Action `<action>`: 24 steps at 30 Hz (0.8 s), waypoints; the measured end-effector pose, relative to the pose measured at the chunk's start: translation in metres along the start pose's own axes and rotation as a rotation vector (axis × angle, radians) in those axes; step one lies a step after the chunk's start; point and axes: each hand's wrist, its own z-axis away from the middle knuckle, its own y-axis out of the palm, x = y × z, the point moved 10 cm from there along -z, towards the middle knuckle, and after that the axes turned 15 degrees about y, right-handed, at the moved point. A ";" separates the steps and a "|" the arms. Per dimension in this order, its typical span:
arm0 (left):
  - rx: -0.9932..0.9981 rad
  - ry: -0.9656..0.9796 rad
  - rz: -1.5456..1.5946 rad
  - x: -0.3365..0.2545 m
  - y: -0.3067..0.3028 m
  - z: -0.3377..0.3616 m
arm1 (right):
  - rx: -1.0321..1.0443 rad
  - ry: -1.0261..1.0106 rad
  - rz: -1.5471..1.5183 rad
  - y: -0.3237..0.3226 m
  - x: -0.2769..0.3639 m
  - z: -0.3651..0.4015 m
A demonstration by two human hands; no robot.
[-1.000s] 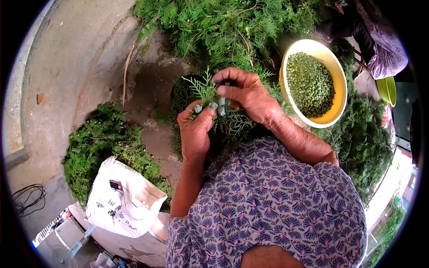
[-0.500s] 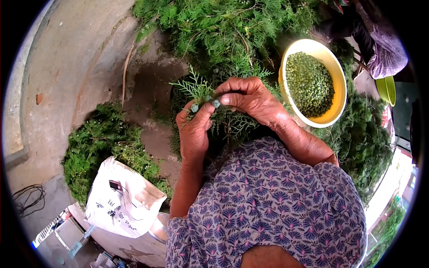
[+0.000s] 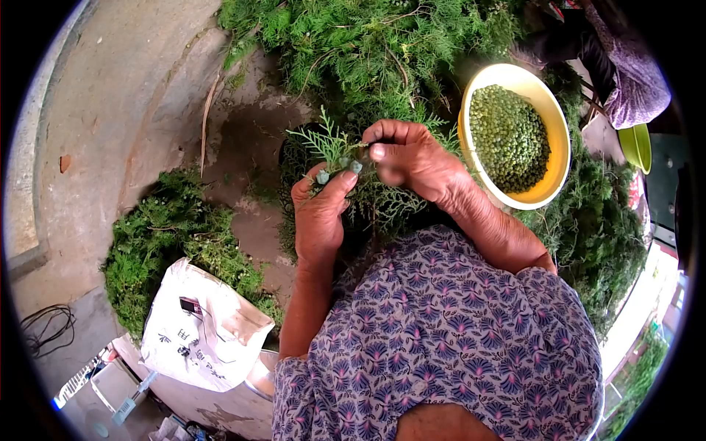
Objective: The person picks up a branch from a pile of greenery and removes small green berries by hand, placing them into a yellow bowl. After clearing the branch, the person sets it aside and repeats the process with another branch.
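My left hand point(image 3: 321, 209) pinches a small green sprig point(image 3: 327, 145) whose flat leaves point up and left. Several pale blue-green cones sit on the sprig beside the left thumb. Just to the right, my right hand point(image 3: 412, 162) is closed, its thumb and forefinger together at a thin bit of the sprig's end; fingertip detail is blurred. A yellow basin point(image 3: 561, 147) to the right of that hand holds a heap of green cones point(image 3: 507, 136).
Cut green branches point(image 3: 353, 51) are piled ahead, with another pile point(image 3: 165, 235) at left. A white sack point(image 3: 198, 331) lies lower left. Another person in a purple patterned top point(image 3: 640, 84) is at upper right, near a green basin point(image 3: 635, 149). Black cable point(image 3: 50, 327) lies at far left.
My right hand has moved slightly right, off the cone by my left thumb. The sprig in my left hand has shifted a little to the right.
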 end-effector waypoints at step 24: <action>0.319 0.288 -0.083 -0.014 0.015 -0.010 | -0.334 -0.502 0.877 0.033 0.039 0.017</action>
